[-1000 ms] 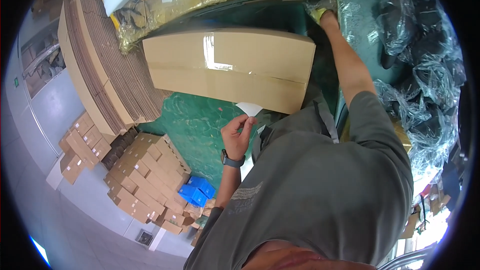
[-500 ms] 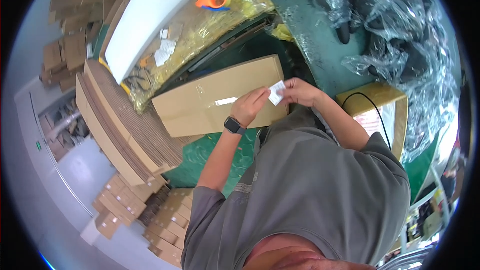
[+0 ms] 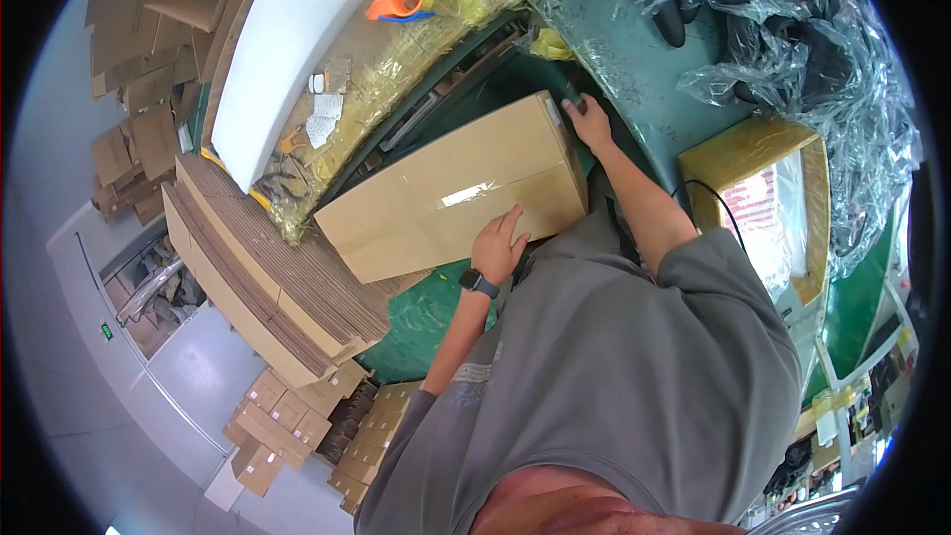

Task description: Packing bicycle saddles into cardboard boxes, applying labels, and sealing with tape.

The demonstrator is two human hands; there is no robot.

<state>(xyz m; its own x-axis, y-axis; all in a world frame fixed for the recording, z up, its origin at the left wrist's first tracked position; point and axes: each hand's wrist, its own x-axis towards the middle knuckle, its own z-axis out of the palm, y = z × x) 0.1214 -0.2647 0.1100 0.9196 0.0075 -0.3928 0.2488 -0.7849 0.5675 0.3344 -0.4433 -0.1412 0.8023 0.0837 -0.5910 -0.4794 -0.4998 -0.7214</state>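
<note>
A long closed brown cardboard box (image 3: 426, 203) lies in front of me, with shiny clear tape across its top. My left hand (image 3: 498, 246) rests on the box's near edge, fingers stretched out and holding nothing. At the right end of the box, my right hand (image 3: 591, 125) has its fingers apart beside the upper corner. A small white label (image 3: 553, 111) shows on that end face, close to the right fingertips. Whether those fingertips touch the face is hard to make out. A dark smartwatch (image 3: 473, 280) is on my left wrist.
Flattened cardboard sheets (image 3: 267, 267) are stacked left of the box. Behind, a tape-covered bench (image 3: 396, 74) carries an orange tape dispenser (image 3: 401, 2) and a white foam piece (image 3: 282, 54). Plastic-wrapped dark items (image 3: 773, 30) and an open carton (image 3: 718, 149) stand at right.
The white label left the pinch between both hands and now shows on the box's end. My right hand moved up to that end; my left lowered onto the near edge.
</note>
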